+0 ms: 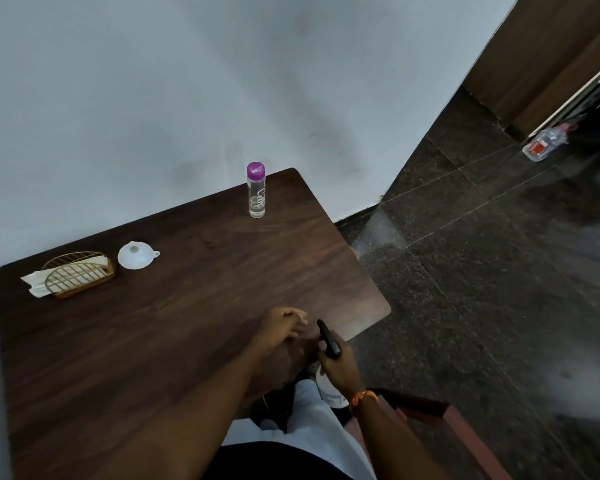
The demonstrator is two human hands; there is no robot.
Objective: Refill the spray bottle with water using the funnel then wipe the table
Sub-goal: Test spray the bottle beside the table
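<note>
My right hand [338,367] grips the spray bottle [328,393] by its black trigger head, holding it just off the near right edge of the dark wooden table [187,323]. My left hand [283,323] hovers over the table beside the sprayer, fingers loosely curled, holding nothing. A white funnel [136,255] lies on the table at the far left. A clear water bottle [256,190] with a purple cap stands upright at the far edge. The spray bottle's lower body is partly hidden by my wrist.
A gold wire napkin holder [78,274] with white napkins sits left of the funnel. A white wall backs the table. Dark stone floor lies to the right, with a plastic bottle [544,143] on it. A reddish chair edge [430,414] is by my right arm.
</note>
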